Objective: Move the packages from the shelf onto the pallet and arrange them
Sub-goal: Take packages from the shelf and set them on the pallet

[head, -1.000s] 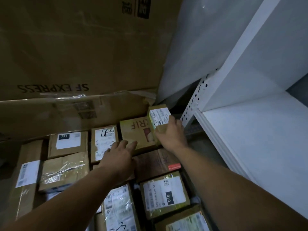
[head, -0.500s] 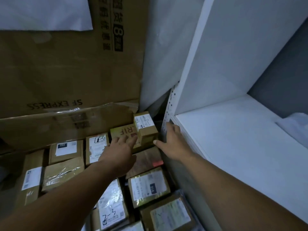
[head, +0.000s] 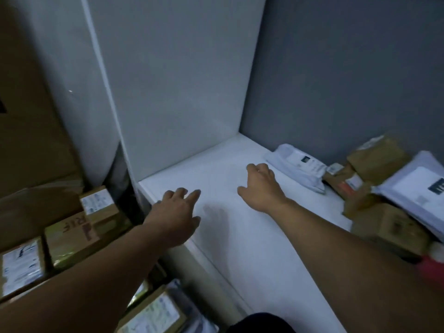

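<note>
A white shelf [head: 240, 248], with a white side panel and a grey back wall, is seen across most of the view. To its left, large brown cardboard [head: 28, 116] is stood upright. On the right part of the shelf a heap of packages [head: 377, 159] is piled against the back wall: a big white mailer [head: 418, 188], a brown box [head: 389, 229] in front of it, and a smaller white mailer bag [head: 298, 168] nearest the middle. Below and left of the shelf, labelled brown packages [head: 21, 265] are laid side by side. Among them are a red-lettered box [head: 72, 234] and, touching its far side, a small labelled box [head: 98, 205]. What lies beneath them is hidden. Both bare arms are stretched over the shelf. The left hand [head: 175, 217] is held over the front left corner, fingers extended, its grip released. The right hand [head: 262, 188] is held near the smaller mailer bag but apart from it, fingers loosely curled, grip released, nothing grasped.
</note>
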